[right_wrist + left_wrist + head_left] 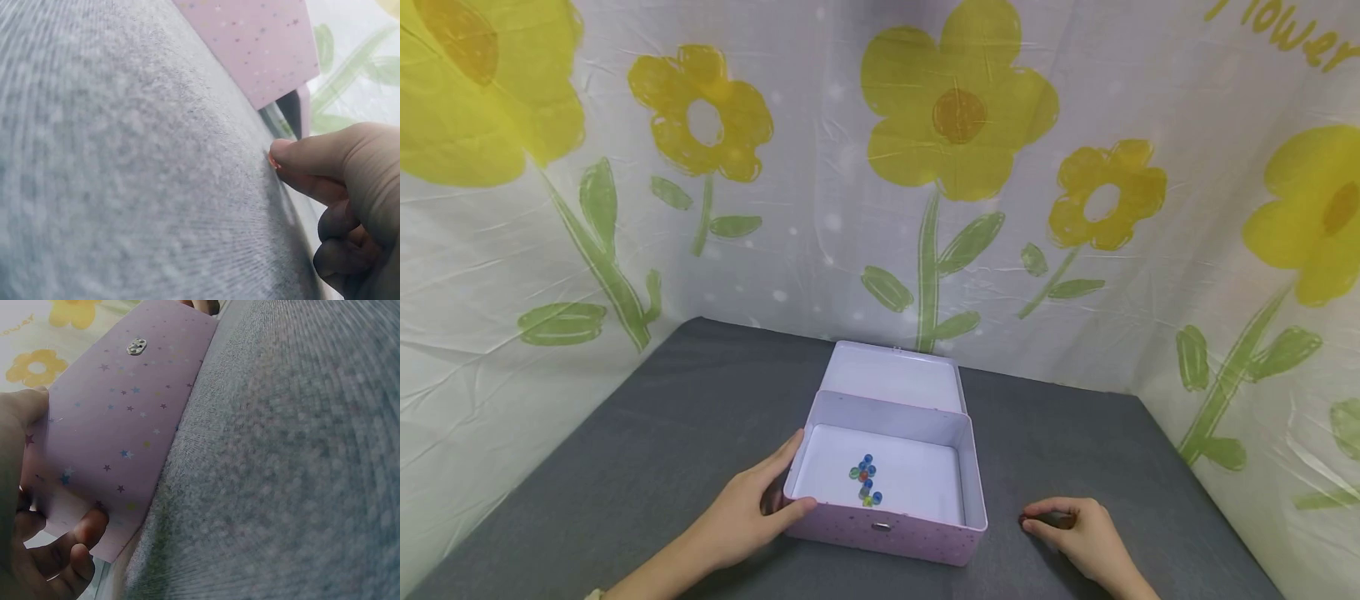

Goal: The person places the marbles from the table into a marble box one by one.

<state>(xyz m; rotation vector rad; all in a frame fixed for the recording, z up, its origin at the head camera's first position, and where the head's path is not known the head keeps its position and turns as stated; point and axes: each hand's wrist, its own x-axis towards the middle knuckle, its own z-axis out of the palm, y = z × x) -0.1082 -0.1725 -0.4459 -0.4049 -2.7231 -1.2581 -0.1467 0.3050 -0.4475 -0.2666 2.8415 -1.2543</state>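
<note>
A pink tin box (887,543) patterned with small stars stands with its lid (891,375) folded back. Inside, on the white floor, lies a cluster of several glass marbles (868,483), mostly blue, with green, red and yellow ones. My left hand (741,508) grips the box's front left corner, thumb at the front rim and other fingers along the left side. To the right of the box, my right hand (1086,533) pinches a small reddish marble (272,160) between thumb and index finger, low at the cloth. Most of that marble is covered by the fingertips.
Dark grey cloth (715,408) covers the table. A white curtain (820,208) with yellow flowers hangs behind it and along both sides. A small metal clasp (136,346) sits on the box's front.
</note>
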